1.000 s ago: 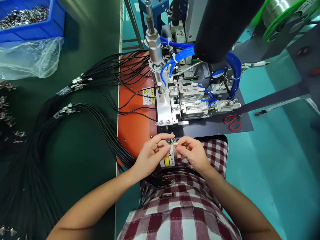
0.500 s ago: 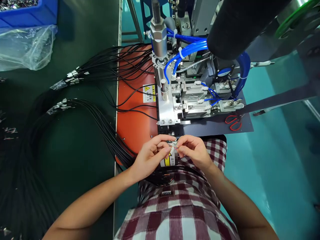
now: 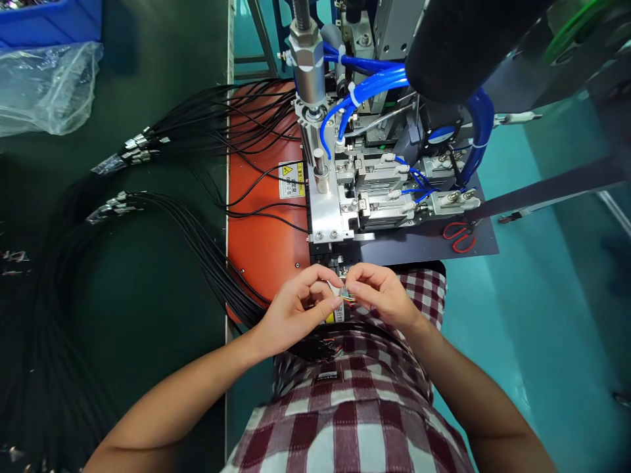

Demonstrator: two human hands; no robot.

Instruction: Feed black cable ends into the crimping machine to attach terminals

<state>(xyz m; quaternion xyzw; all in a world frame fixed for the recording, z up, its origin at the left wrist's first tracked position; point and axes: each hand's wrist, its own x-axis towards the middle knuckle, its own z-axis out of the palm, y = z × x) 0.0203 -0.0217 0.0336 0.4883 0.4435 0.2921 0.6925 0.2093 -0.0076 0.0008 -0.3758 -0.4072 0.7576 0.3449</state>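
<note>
My left hand and my right hand meet fingertip to fingertip just in front of the machine. Both pinch a small metal connector with thin coloured wires between them. The black cable that ends in these wires runs down to my lap, where more stripped cable ends lie on my checked shirt. A yellow and white label shows under my fingers.
Bundles of black cables with metal plugs spread over the green bench and the orange plate. Red scissors lie on the dark base at the right. A plastic bag and a blue bin sit far left.
My fingers have shifted slightly on the connector, and the coloured wires now show at my right fingertips. The view has tilted a little; the hands stay in the same place.
</note>
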